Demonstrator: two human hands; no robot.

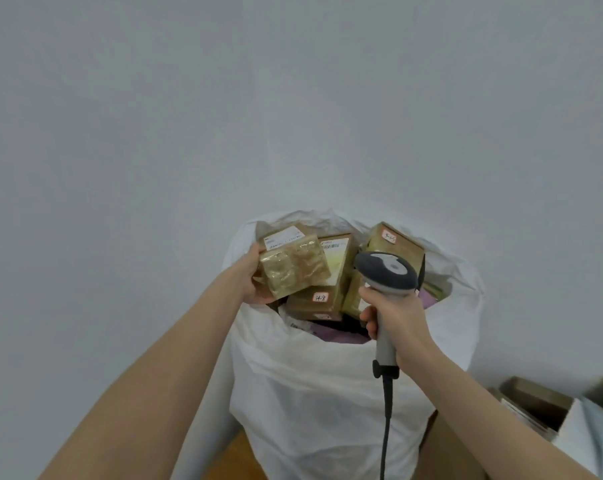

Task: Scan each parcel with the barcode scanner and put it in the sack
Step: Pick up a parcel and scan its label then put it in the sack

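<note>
A small red-edged sticker (pixel 320 297) on a brown box (pixel 310 308) in the sack (pixel 328 393) bears handwritten marks that seem to end in an 8; a second sticker (pixel 389 237), on the far-right box (pixel 399 252), carries handwriting too blurred to read; a shipping label (pixel 333 244) on the middle box (pixel 340 268) shows a barcode and print too small to read; the white label (pixel 282 238) on the parcel (pixel 295 271) that the left hand (pixel 253 282) grips has fine print, likewise unreadable.
</note>
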